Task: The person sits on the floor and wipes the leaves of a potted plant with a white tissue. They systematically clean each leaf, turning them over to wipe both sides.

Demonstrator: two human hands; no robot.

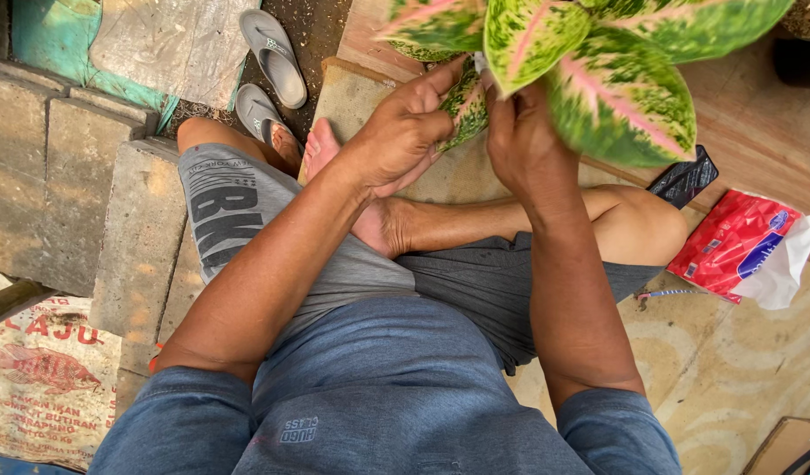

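Both our hands are up at the plant in the head view, only view we have. Our left hand point(405, 132) is curled, thumb stretched out toward a speckled leaf point(465, 107), fingers folded under and pinching that leaf's lower part. Our right hand point(521, 139) is closed round the plant's stem area just beside it; the fingertips are hidden behind the foliage, so we cannot tell exactly how tight. The plant point(598, 62) sits at the top of frame, above our crossed legs, with green-yellow leaves with pink midribs fanning out toward the top and right. The held leaf's long axis runs from the top down toward the lower left, tip pointing down toward our left hand.

Packages: a red and white plastic bag point(746, 248) with a blue patch lies on the ground at right, near our knee. A small black packet point(685, 178) lies just above it. A printed sack point(46, 369) with red lettering and a fish picture lies flat at lower left. Two grey sandals point(273, 70) lie at upper left, near our foot.
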